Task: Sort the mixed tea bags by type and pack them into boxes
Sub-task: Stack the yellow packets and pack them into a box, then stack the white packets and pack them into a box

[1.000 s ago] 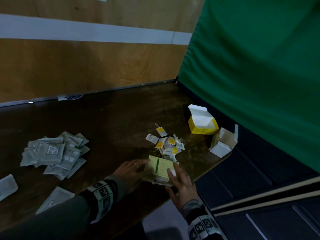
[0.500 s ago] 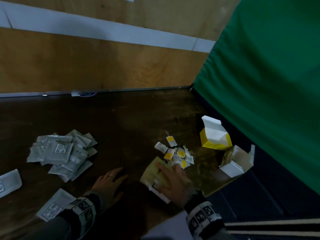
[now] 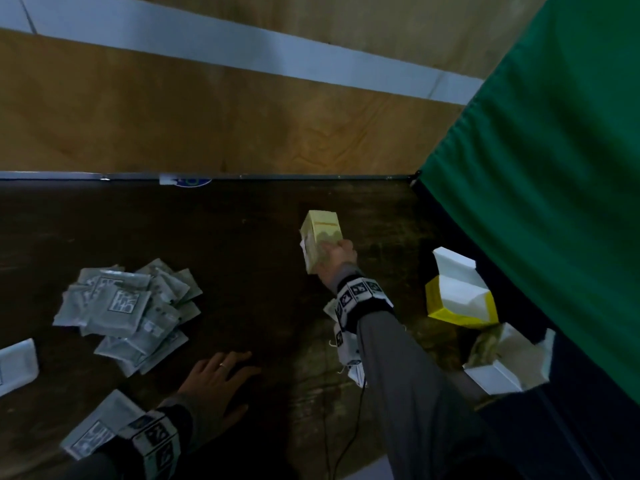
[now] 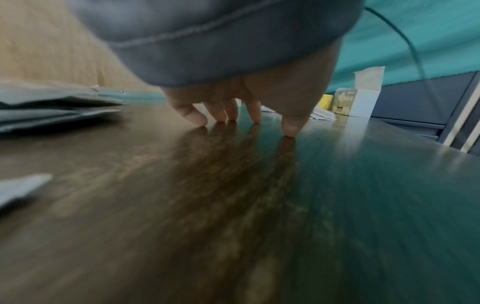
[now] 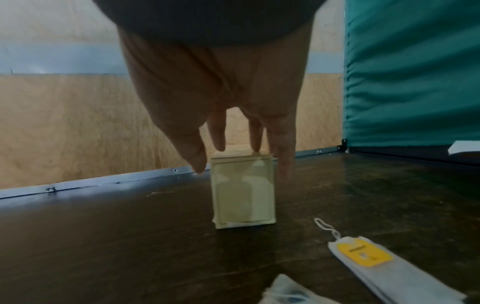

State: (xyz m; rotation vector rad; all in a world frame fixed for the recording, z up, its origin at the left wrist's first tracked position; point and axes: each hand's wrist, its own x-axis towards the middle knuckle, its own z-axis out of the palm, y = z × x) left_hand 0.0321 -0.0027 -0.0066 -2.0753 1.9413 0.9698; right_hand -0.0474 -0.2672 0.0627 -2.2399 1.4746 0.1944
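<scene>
A pale green tea box [image 3: 319, 233] stands upright on the dark wooden table [image 3: 242, 271], toward the back. My right hand [image 3: 337, 258] holds it at the top; in the right wrist view the thumb and fingers [image 5: 219, 139] straddle the top of the box [image 5: 242, 191]. My left hand [image 3: 218, 379] lies flat near the front edge and holds nothing, its fingertips [image 4: 197, 119] touching the wood. Grey foil sachets [image 3: 128, 306] lie heaped at the left. Yellow-tagged tea bags [image 3: 346, 344] lie under my right forearm, one near the box [image 5: 363, 255].
An open yellow box [image 3: 457, 299] and an open white box [image 3: 502, 365] stand at the table's right edge beside a green curtain [image 3: 554, 168]. Loose grey sachets [image 3: 17, 365] lie at the front left. A wooden wall [image 3: 207, 116] closes the back.
My right hand has carried the pale green box from the front edge toward the back and stood it upright. My left hand let go of it and now lies flat on the table.
</scene>
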